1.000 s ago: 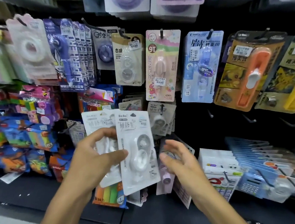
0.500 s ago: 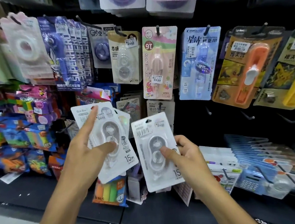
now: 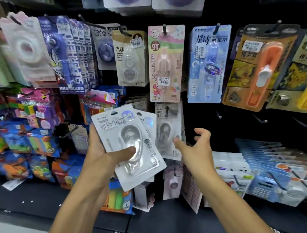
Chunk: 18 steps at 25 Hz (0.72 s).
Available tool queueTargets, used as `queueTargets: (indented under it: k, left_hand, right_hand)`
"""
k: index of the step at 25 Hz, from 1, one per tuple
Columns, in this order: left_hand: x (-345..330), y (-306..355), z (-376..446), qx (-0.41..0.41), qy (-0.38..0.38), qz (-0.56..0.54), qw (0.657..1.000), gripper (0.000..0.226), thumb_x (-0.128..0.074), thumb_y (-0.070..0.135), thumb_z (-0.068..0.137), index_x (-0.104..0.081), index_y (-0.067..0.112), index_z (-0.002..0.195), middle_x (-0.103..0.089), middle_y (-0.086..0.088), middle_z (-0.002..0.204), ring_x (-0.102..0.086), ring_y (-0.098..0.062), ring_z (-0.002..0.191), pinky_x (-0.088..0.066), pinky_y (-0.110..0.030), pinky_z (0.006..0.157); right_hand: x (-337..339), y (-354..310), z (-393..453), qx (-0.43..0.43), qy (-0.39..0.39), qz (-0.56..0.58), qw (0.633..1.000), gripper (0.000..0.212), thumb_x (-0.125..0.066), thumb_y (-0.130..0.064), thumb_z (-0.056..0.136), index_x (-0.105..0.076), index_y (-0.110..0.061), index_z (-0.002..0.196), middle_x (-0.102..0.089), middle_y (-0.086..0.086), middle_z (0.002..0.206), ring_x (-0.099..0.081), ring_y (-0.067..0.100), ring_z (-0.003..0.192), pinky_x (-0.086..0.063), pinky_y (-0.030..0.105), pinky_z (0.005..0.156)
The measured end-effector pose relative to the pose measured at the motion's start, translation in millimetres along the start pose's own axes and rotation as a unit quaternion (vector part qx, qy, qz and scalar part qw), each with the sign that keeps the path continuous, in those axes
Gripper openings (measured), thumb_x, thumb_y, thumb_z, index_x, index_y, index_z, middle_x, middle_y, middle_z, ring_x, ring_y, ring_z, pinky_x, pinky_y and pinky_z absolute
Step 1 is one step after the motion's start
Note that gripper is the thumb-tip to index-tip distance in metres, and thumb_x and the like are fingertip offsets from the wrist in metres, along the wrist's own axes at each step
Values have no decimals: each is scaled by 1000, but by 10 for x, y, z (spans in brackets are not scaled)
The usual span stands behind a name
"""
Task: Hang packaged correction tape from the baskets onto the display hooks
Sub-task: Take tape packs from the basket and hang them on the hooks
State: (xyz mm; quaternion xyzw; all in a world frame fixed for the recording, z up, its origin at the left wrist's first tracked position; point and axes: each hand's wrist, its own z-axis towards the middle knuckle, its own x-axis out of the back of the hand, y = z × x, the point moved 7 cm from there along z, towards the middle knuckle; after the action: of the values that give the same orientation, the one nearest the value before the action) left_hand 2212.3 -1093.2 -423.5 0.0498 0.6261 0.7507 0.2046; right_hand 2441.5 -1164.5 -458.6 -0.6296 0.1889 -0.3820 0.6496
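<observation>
My left hand (image 3: 104, 157) grips a small stack of white blister-packed correction tape packs (image 3: 127, 144), thumb pressed on the front pack's clear bubble. One more white correction tape pack (image 3: 166, 131) hangs on a display hook (image 3: 166, 109) under the pink My Melody pack (image 3: 165, 64). My right hand (image 3: 193, 146) is just right of that hung pack with fingers spread, holding nothing; its thumb tip is near the pack's lower edge.
Bare black hooks (image 3: 259, 120) stick out of the dark panel to the right of the hung pack. Blue (image 3: 209, 64) and orange (image 3: 259, 67) correction tape packs hang above them. Calculators and notepads (image 3: 263, 172) lie on the lower right shelf; colourful packets (image 3: 22, 136) fill the left.
My right hand carried one white pack up to the hook below the pink pack, left it hanging there and opened. My left hand kept its stack, shifting slightly right.
</observation>
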Motion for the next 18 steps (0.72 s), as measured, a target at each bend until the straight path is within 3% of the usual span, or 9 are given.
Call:
queueTargets:
  k: [2, 5, 7, 10, 12, 14, 16, 18]
  left_hand:
    - [-117, -65, 8, 28, -27, -14, 999, 72, -81, 2, 68, -59, 36, 127, -77, 5, 114, -75, -22, 101, -58, -27, 58]
    - [-319, -149, 16, 53, -88, -15, 995, 68, -89, 15, 56, -70, 28, 120, -78, -2, 110, -77, -25, 96, -63, -33, 67]
    - [-314, -209, 51, 77, -74, -27, 994, 62, -91, 26, 51, -78, 23, 111, -78, -6, 112, -76, -28, 99, -60, -42, 87]
    - [-74, -228, 101, 72, 29, -4, 997, 46, -91, 23, 62, -80, 36, 104, -72, 4, 125, -67, -23, 119, -48, -47, 107]
    - [54, -131, 73, 33, 100, 41, 994, 41, -84, 9, 77, -79, 45, 98, -65, 11, 131, -62, -16, 123, -54, -41, 102]
    - [108, -37, 35, 2, 131, 67, 989, 46, -79, 4, 84, -77, 49, 94, -62, 15, 133, -61, -4, 117, -57, -32, 95]
    - [116, 55, -6, -27, 146, 82, 986, 51, -77, 3, 86, -74, 52, 101, -58, 22, 128, -58, 12, 105, -54, -23, 89]
    - [136, 102, -22, -49, 154, 70, 984, 60, -77, 4, 86, -69, 56, 115, -56, 31, 123, -60, 17, 98, -57, -19, 81]
  right_hand:
    - [-88, -52, -119, 59, -72, 47, 995, 48, -72, -47, 88, -51, -31, 128, -60, -13, 128, -60, 11, 110, -52, 27, 84]
    - [-363, -98, -377, -1, -256, 246, 935, 38, -78, -38, 84, -66, -19, 115, -77, 3, 104, -75, 20, 92, -56, 21, 62]
    - [-369, -113, -391, -36, -245, 280, 927, 34, -79, -29, 85, -66, -13, 112, -78, 10, 100, -77, 24, 85, -56, 24, 53]
    - [-227, -52, -299, -48, -162, 275, 946, 23, -76, -29, 88, -64, -20, 105, -78, 6, 96, -75, 25, 78, -55, 32, 48]
    - [-130, -27, -238, -16, -136, 221, 966, 18, -75, -37, 86, -65, -32, 100, -77, -1, 102, -75, 23, 89, -61, 48, 71]
    - [-79, -35, -254, 12, -127, 180, 975, 21, -73, -46, 81, -64, -40, 98, -75, -9, 106, -73, 16, 97, -58, 52, 88]
    - [-43, -28, -314, 23, -112, 149, 982, 26, -71, -53, 74, -62, -45, 97, -74, -16, 102, -73, 8, 92, -60, 45, 84]
    - [-41, -56, -345, 30, -99, 137, 985, 24, -69, -55, 74, -60, -47, 95, -74, -19, 97, -73, 6, 86, -59, 40, 77]
